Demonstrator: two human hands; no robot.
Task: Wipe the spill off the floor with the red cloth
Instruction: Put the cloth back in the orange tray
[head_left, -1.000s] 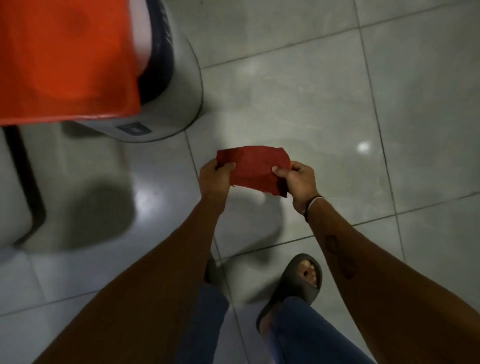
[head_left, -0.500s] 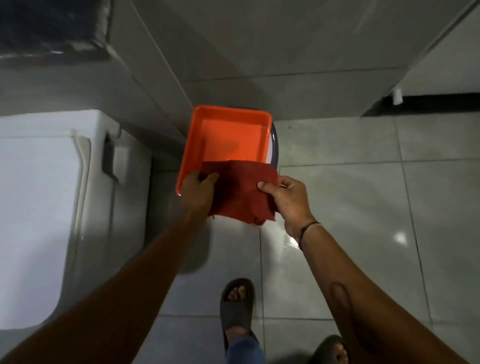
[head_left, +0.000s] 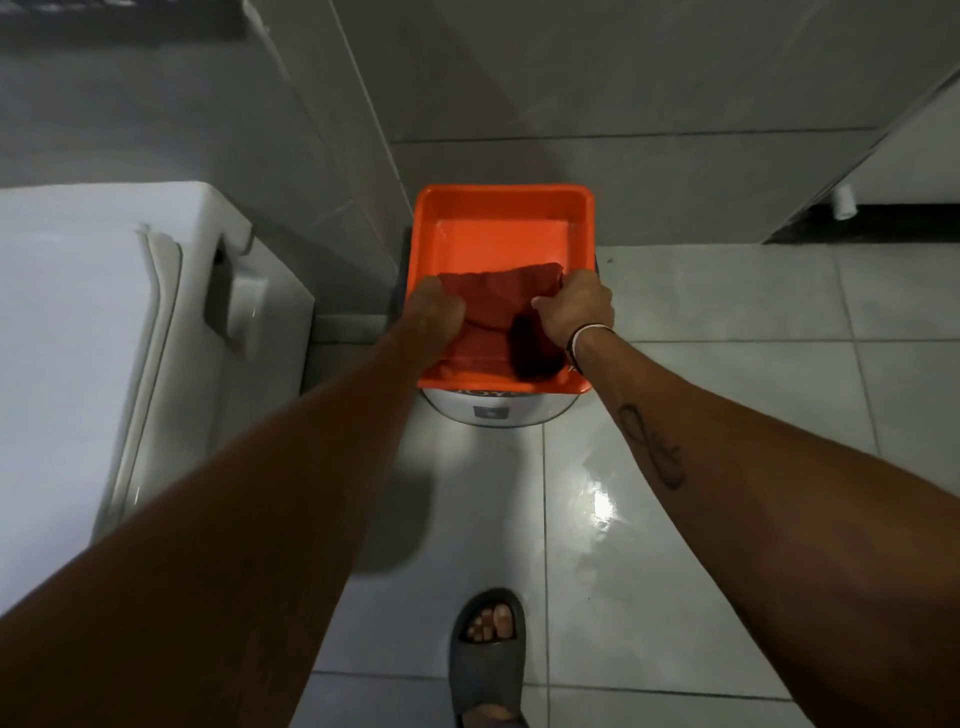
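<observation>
At the left stands a white appliance (head_left: 93, 332), well apart from the work. Next comes the left hand (head_left: 434, 312), fingers curled and pinching the left edge of the red cloth (head_left: 491, 306). The cloth lies bunched in the near half of the orange tray (head_left: 501, 228), against its near edge, and the tray rests on a round grey bin (head_left: 493, 410). The right hand (head_left: 574, 312) pinches the cloth's right edge, knuckles up; a dark patch below it may be shadow or wet fabric, hard to say. On the floor (head_left: 727, 322) to the right, a glossy wet sheen (head_left: 597, 499) lies near the sandalled foot (head_left: 488, 654).

The cloth seems to be getting set down or gathered here. To do this well, keep both pinches firm, lift the cloth clear of the tray's near edge without tipping the tray off the bin, then carry it down to the sheen.
</observation>
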